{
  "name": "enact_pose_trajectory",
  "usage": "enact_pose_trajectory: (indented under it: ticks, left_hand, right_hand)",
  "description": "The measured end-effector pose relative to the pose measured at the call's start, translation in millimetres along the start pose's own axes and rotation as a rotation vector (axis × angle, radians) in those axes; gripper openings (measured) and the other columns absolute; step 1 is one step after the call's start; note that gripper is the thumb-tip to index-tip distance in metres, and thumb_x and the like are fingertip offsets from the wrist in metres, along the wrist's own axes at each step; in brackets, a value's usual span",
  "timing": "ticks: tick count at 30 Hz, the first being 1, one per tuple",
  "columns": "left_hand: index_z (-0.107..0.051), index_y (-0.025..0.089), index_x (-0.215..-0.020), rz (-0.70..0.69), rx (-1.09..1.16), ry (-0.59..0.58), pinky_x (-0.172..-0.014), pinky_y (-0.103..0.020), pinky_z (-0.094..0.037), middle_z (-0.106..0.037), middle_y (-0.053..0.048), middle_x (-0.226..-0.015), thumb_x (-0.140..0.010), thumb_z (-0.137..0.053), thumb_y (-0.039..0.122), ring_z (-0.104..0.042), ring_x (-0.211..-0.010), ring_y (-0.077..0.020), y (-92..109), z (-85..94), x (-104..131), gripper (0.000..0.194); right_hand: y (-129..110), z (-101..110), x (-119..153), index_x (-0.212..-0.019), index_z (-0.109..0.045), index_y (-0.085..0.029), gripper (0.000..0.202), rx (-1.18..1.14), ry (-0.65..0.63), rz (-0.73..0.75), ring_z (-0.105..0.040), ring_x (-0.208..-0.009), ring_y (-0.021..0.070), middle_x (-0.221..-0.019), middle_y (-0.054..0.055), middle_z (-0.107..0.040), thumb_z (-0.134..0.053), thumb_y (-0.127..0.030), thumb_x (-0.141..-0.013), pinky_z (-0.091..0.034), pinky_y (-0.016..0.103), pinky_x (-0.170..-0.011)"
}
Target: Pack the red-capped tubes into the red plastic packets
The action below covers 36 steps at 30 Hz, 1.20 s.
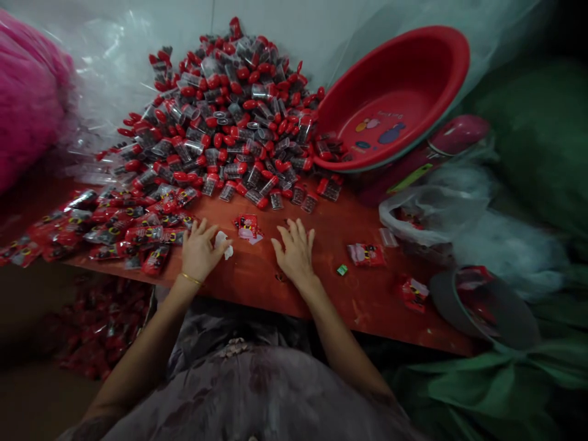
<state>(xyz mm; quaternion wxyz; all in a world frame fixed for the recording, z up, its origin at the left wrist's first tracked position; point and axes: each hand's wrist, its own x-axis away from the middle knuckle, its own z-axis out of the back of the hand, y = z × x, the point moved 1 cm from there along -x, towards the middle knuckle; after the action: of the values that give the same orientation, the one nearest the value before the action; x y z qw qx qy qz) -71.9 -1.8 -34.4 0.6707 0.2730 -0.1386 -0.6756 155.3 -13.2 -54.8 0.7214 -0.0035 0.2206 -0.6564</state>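
My left hand (pixel 201 250) rests with fingers apart on the red table, beside a scrap of white paper (pixel 225 245). Just left of it lie filled red wrappers (pixel 143 235) in a spread heap. My right hand (pixel 295 251) is also spread and holds nothing. Between the two hands, slightly beyond them, is a small stack of flat red printed packets (pixel 248 226). Behind, a tall pile of clear little tubes with red caps (pixel 229 135) and dark contents leans toward the wall.
At the right a red basin (pixel 395 92) stands tilted, with some tubes in it. Nearer are a plastic bag (pixel 432 202), a grey bucket (pixel 487 312), a loose red packet (pixel 366 254) and a green scrap (pixel 342 269). Below the left edge sits a container of red wrappers (pixel 103 324).
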Motion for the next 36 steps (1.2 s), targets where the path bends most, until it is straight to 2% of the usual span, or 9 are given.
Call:
enact_pose_trajectory:
  ticks: [4, 8, 14, 18, 22, 25, 28, 32, 36]
  left_hand:
    - [-0.068, 0.024, -0.105, -0.11, -0.219, -0.124, -0.105, -0.057, -0.026, -0.055, -0.012, -0.133, -0.081, -0.057, 0.041, -0.039, -0.131, -0.0357, -1.7, -6.9, 6.4, 0.032]
    - [-0.066, 0.024, -0.109, -0.143, -0.288, -0.112, -0.105, -0.058, -0.024, -0.056, -0.012, -0.132, -0.085, -0.05, 0.039, -0.038, -0.131, -0.0357, 1.0, -9.3, 16.6, 0.033]
    - [-0.062, 0.019, -0.117, -0.163, -0.214, -0.061, -0.106, -0.055, -0.025, -0.052, -0.016, -0.135, -0.085, -0.048, 0.042, -0.037, -0.132, -0.0355, 5.3, -5.5, 25.8, 0.042]
    - [-0.062, 0.018, -0.117, -0.188, -0.162, 0.002, -0.109, -0.053, -0.021, -0.051, -0.016, -0.136, -0.087, -0.046, 0.043, -0.033, -0.135, -0.034, 21.2, -7.2, 9.7, 0.043]
    - [-0.059, 0.017, -0.122, -0.21, -0.193, -0.064, -0.108, -0.057, -0.019, -0.044, -0.018, -0.141, -0.085, -0.048, 0.037, -0.028, -0.137, -0.0361, 36.4, -17.5, -14.6, 0.043]
    - [-0.06, 0.017, -0.12, -0.221, -0.231, -0.092, -0.107, -0.059, -0.019, -0.043, -0.018, -0.142, -0.084, -0.049, 0.036, -0.027, -0.137, -0.0378, 38.4, -21.6, -21.7, 0.042]
    - [-0.061, 0.017, -0.118, -0.227, -0.216, -0.047, -0.107, -0.056, -0.021, -0.048, -0.017, -0.139, -0.085, -0.048, 0.037, -0.03, -0.136, -0.0369, 36.3, -18.8, -17.6, 0.041]
    - [-0.065, 0.017, -0.112, -0.189, -0.069, 0.018, -0.105, -0.05, -0.029, -0.058, -0.015, -0.128, -0.085, -0.047, 0.043, -0.039, -0.131, -0.0333, 38.1, -13.1, -10.3, 0.041]
    - [-0.068, 0.017, -0.104, -0.179, 0.112, 0.007, -0.102, -0.044, -0.034, -0.067, -0.014, -0.113, -0.083, -0.051, 0.047, -0.053, -0.117, -0.0289, 47.9, -15.3, -11.7, 0.04]
  right_hand:
    - [-21.6, -6.1, -17.6, -0.126, -0.055, -0.019, 0.039, -0.063, -0.044, 0.079, -0.029, -0.135, 0.0313, -0.138, 0.014, -0.047, -0.041, -0.034, -0.093, -0.019, 0.059, -0.108]
    - [-36.7, -22.1, -39.5, -0.126, -0.056, -0.022, 0.038, -0.097, -0.148, 0.113, -0.025, -0.137, 0.0335, -0.142, 0.012, -0.044, -0.045, -0.035, -0.092, -0.018, 0.061, -0.107]
    - [-34.2, -31.1, -39.3, -0.111, -0.066, -0.029, 0.028, -0.166, -0.161, 0.164, -0.034, -0.132, 0.0299, -0.125, 0.001, -0.062, -0.045, -0.027, -0.093, -0.015, 0.061, -0.108]
    - [-31.8, -29.7, -36.2, -0.104, -0.069, -0.027, 0.026, -0.178, -0.177, 0.168, -0.04, -0.129, 0.0281, -0.124, 0.0, -0.063, -0.045, -0.025, -0.092, -0.013, 0.061, -0.109]
    - [-30.2, -28.3, -37.1, -0.123, -0.058, -0.024, 0.033, -0.163, -0.195, 0.162, -0.031, -0.135, 0.0307, -0.138, 0.005, -0.051, -0.045, -0.027, -0.092, -0.015, 0.064, -0.108]
    - [-27.9, -26.1, -34.3, -0.115, -0.063, -0.028, 0.029, -0.159, -0.195, 0.194, -0.032, -0.134, 0.0306, -0.131, 0.001, -0.057, -0.045, -0.026, -0.092, -0.013, 0.064, -0.108]
    - [-25.7, -24.6, -29.5, -0.104, -0.069, -0.028, 0.027, -0.154, -0.18, 0.185, -0.037, -0.131, 0.0299, -0.125, 0.0, -0.062, -0.044, -0.024, -0.092, -0.014, 0.064, -0.108]
    - [-24.2, -22.2, -26.8, -0.106, -0.068, -0.028, 0.028, -0.132, -0.094, 0.17, -0.036, -0.132, 0.0295, -0.128, 0.002, -0.06, -0.044, -0.026, -0.093, -0.013, 0.064, -0.107]
    - [-24.0, -13.0, -27.6, -0.105, -0.069, -0.029, 0.027, -0.105, -0.015, 0.179, -0.036, -0.132, 0.0273, -0.129, 0.002, -0.059, -0.044, -0.026, -0.093, -0.01, 0.062, -0.109]
